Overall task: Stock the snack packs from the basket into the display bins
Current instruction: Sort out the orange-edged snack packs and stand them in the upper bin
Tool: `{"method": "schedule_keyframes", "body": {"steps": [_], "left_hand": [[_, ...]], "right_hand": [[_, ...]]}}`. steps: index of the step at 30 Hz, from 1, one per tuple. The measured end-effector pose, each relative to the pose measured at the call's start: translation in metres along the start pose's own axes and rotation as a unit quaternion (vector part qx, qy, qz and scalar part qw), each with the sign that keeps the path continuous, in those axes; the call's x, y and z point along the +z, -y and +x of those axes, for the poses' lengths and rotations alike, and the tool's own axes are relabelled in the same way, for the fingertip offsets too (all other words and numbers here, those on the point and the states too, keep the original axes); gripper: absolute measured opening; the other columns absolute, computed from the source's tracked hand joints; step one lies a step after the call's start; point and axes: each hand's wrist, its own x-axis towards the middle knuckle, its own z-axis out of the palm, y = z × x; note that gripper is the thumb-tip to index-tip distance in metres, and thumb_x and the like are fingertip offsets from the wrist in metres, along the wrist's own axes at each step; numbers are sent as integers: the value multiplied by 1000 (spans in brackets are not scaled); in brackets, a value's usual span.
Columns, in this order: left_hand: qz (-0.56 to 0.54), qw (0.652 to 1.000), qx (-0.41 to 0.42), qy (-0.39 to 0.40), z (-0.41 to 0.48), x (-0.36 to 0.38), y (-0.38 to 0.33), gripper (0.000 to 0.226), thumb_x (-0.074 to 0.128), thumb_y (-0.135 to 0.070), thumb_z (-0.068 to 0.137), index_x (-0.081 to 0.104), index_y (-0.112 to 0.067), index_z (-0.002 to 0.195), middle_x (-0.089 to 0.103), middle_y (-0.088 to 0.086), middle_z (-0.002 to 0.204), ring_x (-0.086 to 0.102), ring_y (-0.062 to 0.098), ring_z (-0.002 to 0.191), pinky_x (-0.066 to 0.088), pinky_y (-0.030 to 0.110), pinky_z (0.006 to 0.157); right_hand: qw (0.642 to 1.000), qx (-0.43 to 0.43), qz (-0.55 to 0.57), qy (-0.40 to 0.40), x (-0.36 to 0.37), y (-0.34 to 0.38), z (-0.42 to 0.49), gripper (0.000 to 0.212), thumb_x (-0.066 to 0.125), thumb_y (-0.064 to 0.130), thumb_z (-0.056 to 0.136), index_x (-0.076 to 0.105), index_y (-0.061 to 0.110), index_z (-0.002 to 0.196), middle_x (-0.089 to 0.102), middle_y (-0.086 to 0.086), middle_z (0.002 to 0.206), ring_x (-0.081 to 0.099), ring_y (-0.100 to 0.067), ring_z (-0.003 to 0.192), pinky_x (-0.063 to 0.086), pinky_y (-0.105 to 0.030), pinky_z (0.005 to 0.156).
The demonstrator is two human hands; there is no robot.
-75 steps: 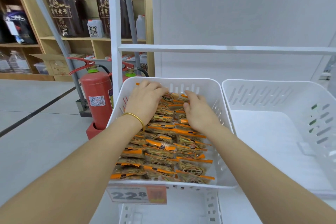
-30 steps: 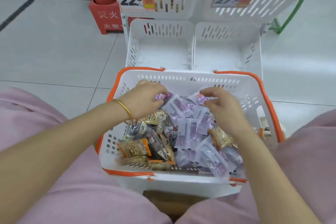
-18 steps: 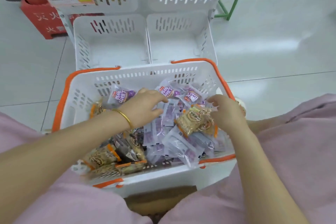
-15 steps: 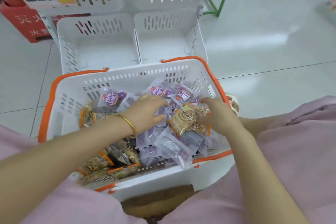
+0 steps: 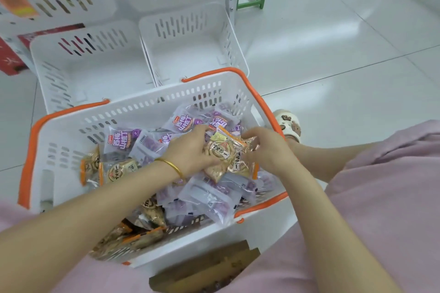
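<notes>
Over the right side of the basket (image 5: 142,112), your left hand (image 5: 190,150) and right hand (image 5: 269,150) both pinch tan snack packs (image 5: 221,152) atop purple packs (image 5: 123,143); they look light, crinkly and slippery, so grip the sealed edges.

Left hand (image 5: 192,150) has moved across to meet right hand (image 5: 266,151) at the far right of the basket (image 5: 31,145). Both now grip the orange-edged packs (image 5: 222,153), previously held by the right alone.
</notes>
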Motion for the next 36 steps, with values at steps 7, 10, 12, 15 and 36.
{"method": "schedule_keyframes", "body": {"steps": [7,10,12,15,36], "left_hand": [[-317,946,-46,-57,-4,-42,14,19,61,-9,89,46,-10,78,33,3,69,47,2,47,56,18,58],[-369,923,-66,-86,-7,-49,20,12,58,-6,90,47,-8,89,42,10,77,54,16,63,59,35,70],[-381,917,-71,-96,-8,-51,23,10,56,-6,92,46,-7,89,50,17,89,55,21,71,59,37,72],[-406,905,-76,-98,-13,-54,24,17,52,-5,94,49,-3,110,58,20,102,58,15,66,59,28,64],[-361,925,-18,-119,-44,-113,32,82,74,-27,79,25,-22,144,55,22,118,56,30,111,49,22,68]], "right_hand": [[968,9,246,-42,-12,7,-2,15,69,11,82,67,25,86,57,-12,84,54,-25,71,44,-34,66],[959,3,279,-47,-13,16,-5,16,68,10,83,69,26,86,65,-12,89,62,-28,79,49,-40,71],[951,-1,307,-44,-14,23,-7,15,69,9,82,69,23,89,68,-19,93,65,-28,82,52,-43,77],[949,-21,310,-44,-14,36,-10,22,76,14,78,66,16,97,70,-8,92,67,-17,82,52,-30,73],[924,-242,291,-54,3,181,24,18,75,11,77,59,18,73,61,-6,84,59,-12,68,48,-28,65]]}}
